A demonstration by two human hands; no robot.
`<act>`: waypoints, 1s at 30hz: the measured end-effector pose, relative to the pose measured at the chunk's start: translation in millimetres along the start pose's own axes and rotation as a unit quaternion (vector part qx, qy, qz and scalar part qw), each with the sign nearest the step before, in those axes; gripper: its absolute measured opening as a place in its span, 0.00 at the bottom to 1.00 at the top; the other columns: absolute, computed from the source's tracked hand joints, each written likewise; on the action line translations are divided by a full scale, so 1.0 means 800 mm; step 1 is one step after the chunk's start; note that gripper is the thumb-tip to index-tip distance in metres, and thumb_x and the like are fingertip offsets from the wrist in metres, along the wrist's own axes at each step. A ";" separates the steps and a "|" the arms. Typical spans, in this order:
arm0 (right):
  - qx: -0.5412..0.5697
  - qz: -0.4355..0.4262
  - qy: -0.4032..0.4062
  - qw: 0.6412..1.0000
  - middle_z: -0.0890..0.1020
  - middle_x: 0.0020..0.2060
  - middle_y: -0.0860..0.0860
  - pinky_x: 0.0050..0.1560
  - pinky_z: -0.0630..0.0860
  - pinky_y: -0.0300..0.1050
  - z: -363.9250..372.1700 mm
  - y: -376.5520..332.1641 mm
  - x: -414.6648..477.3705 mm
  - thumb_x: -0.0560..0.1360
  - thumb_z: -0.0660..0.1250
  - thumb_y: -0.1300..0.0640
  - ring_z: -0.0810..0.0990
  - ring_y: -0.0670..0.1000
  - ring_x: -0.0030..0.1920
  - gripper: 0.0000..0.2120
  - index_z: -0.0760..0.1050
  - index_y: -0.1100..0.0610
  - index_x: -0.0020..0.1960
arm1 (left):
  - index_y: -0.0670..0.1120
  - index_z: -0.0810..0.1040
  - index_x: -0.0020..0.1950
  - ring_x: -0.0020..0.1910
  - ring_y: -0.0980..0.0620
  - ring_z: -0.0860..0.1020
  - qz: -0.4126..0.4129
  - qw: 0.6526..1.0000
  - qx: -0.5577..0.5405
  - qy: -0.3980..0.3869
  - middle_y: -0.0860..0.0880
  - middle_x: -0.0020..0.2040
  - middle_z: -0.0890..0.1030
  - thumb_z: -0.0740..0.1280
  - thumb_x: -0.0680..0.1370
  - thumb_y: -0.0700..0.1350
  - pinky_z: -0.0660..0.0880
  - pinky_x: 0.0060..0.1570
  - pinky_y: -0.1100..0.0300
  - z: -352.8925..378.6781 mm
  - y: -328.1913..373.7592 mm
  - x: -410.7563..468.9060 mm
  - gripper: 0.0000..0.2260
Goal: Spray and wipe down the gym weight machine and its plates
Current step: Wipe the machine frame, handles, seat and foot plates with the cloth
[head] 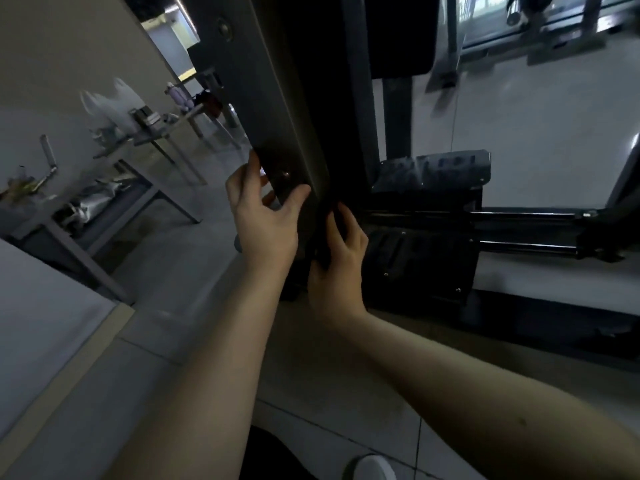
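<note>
Gloom swallows most of the machine point(346, 98): its top runs out of the frame, and its dark inner side gives no detail. The machine stands straight ahead, close in front of the person, with its grey post point(256, 98) rising from between the hands. The left hand point(263, 216) grips the post's left edge, thumb laid on the front face beside a small bolt, fingers hidden behind the edge. The right hand point(337, 268) sits just beside it, lower and to the right, fingers curled round a dark thing point(323, 233) held against the post's shadowed side (cloth or machine part, I cannot tell). The hands are near each other but not touching. Behind them, two black blocks point(433, 174) sit one above the other, the upper one blurred, with two black rails point(519, 216) running right between them. Along the left wall stand two desks point(162, 133), their clutter too smeared to name beyond one pale bottle point(176, 93). One grey shoe point(369, 467) is cut off at the bottom edge, on the tiled floor point(311, 375).
</note>
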State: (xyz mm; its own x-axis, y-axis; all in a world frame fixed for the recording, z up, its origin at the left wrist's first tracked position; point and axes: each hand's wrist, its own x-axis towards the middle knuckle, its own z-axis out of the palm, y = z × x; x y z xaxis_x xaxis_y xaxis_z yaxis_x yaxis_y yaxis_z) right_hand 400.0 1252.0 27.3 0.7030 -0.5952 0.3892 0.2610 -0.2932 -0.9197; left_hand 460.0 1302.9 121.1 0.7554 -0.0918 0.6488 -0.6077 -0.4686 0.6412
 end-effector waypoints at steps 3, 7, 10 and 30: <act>-0.011 0.157 -0.018 0.987 0.58 0.79 0.51 0.75 0.56 0.36 0.011 0.062 -0.020 0.76 0.64 0.73 0.55 0.52 0.77 0.38 0.61 0.51 0.81 | 0.45 0.69 0.77 0.66 0.58 0.72 0.017 1.000 -0.011 0.002 0.46 0.70 0.68 0.78 0.74 0.45 0.71 0.56 0.77 0.001 -0.003 -0.008 0.34; -0.054 0.317 -0.085 0.943 0.61 0.76 0.57 0.75 0.61 0.45 0.011 0.115 -0.033 0.78 0.64 0.71 0.61 0.59 0.75 0.31 0.65 0.57 0.79 | 0.45 0.69 0.77 0.64 0.63 0.72 -0.003 1.000 -0.019 -0.005 0.50 0.69 0.67 0.78 0.73 0.46 0.76 0.60 0.66 0.004 -0.017 -0.019 0.35; -0.024 0.263 -0.031 0.964 0.60 0.75 0.57 0.76 0.62 0.44 0.021 0.089 -0.024 0.77 0.65 0.71 0.62 0.57 0.74 0.30 0.66 0.59 0.77 | 0.44 0.70 0.75 0.61 0.67 0.73 -0.007 1.000 -0.016 -0.008 0.49 0.68 0.68 0.78 0.72 0.47 0.77 0.58 0.66 0.007 -0.017 -0.020 0.34; -0.020 0.418 -0.079 0.905 0.62 0.79 0.56 0.77 0.59 0.43 0.050 0.225 -0.066 0.77 0.62 0.71 0.61 0.56 0.79 0.33 0.59 0.60 0.80 | 0.40 0.65 0.78 0.66 0.62 0.71 -0.008 0.999 -0.039 -0.012 0.42 0.70 0.65 0.77 0.75 0.46 0.77 0.64 0.59 0.020 -0.031 -0.030 0.36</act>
State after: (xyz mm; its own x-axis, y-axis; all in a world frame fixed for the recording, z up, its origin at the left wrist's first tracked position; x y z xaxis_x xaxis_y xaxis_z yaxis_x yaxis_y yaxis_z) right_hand 436.1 1260.8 -160.7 0.7304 -0.5082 -0.4564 -0.4278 0.1806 -0.8857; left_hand 460.9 1302.7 83.4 0.7707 -0.1058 0.6283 -0.6114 -0.4005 0.6825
